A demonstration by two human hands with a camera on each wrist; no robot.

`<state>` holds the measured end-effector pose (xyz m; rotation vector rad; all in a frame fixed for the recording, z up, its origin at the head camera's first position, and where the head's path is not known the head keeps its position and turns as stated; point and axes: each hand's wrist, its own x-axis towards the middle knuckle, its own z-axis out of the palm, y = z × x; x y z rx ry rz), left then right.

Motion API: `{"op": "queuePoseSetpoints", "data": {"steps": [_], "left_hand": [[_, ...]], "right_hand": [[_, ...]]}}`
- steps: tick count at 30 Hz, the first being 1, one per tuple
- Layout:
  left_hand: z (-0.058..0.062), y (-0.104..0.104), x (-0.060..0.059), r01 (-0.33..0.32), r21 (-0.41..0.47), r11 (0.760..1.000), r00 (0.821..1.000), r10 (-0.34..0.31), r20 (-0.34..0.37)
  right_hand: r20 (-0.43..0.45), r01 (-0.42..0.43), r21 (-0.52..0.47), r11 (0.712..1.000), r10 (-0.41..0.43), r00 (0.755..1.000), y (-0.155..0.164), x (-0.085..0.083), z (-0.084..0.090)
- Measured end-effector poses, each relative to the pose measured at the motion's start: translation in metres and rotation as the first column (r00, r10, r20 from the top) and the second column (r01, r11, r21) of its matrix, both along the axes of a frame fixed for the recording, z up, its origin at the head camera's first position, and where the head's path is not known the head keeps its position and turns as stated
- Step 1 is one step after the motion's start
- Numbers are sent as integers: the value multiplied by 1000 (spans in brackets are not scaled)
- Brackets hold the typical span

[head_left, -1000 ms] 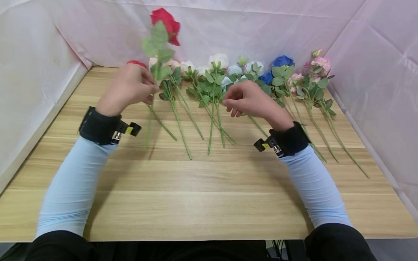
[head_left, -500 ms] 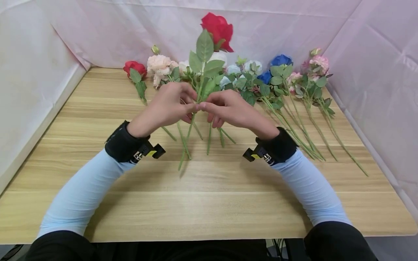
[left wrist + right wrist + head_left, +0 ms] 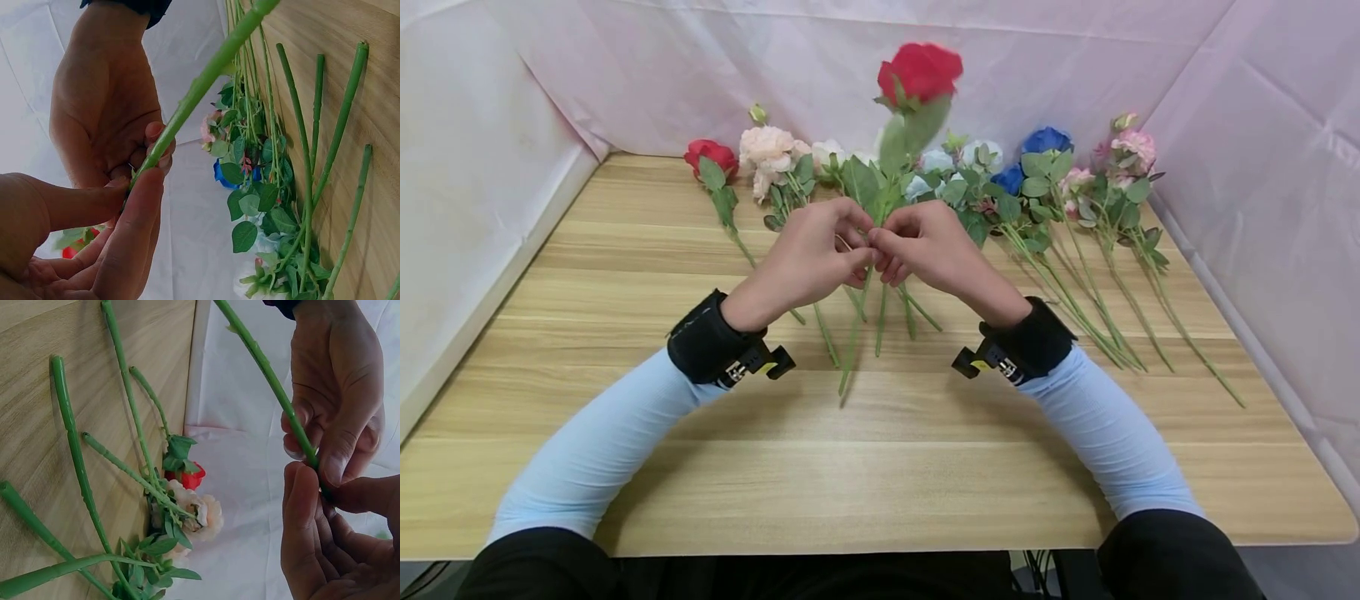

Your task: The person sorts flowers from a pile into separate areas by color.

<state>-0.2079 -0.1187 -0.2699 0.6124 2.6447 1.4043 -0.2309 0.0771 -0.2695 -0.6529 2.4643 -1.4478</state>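
A single red rose (image 3: 921, 73) stands upright over the middle of the table, its green stem (image 3: 199, 90) slanting down between both hands. My left hand (image 3: 811, 252) pinches that stem between thumb and fingers. Right beside it, my right hand (image 3: 934, 252) has thumb and index finger at the same stem, pinching it, as the right wrist view shows. The fingertips of the two hands meet there. The rose's leaves (image 3: 925, 125) hang above the hands, and its stem's lower end points toward the table's front.
Behind the hands lies a row of flowers: a second red rose (image 3: 711, 158), pale pink blooms (image 3: 767, 150), light blue ones (image 3: 936, 161), blue roses (image 3: 1047, 140) and pink ones (image 3: 1135, 150). Their stems point forward on the wooden table (image 3: 880, 483). White cloth (image 3: 1037, 58) hangs behind.
My left hand has carried the red rose from the left to the middle. My right hand has moved left to meet it and now pinches the stem; the bloom has turned.
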Motion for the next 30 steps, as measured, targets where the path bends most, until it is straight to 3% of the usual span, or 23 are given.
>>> {"op": "queuePoseSetpoints", "data": {"steps": [7,14,18,22,28,30], "left_hand": [[-2,-1,1,42,32,999,999,-42,5],[-2,-6,-4,38,35,999,999,-38,-14],[-4,-13,-13,19,20,1000,999,-18,-30],[-5,-25,-26,-24,-43,999,999,23,-32],[3,-61,-48,-82,-222,972,992,100,72],[8,-77,-55,-126,-233,964,982,154,106]], "right_hand": [[-3,38,2,999,-38,999,2,1,4],[-20,104,23,994,-104,994,8,-7,0],[-1,151,34,988,-151,988,15,-15,-3],[25,147,47,988,-149,989,19,-19,-3],[36,102,102,989,-106,994,17,-19,-2],[45,80,120,990,-86,995,13,-19,-3]]}}
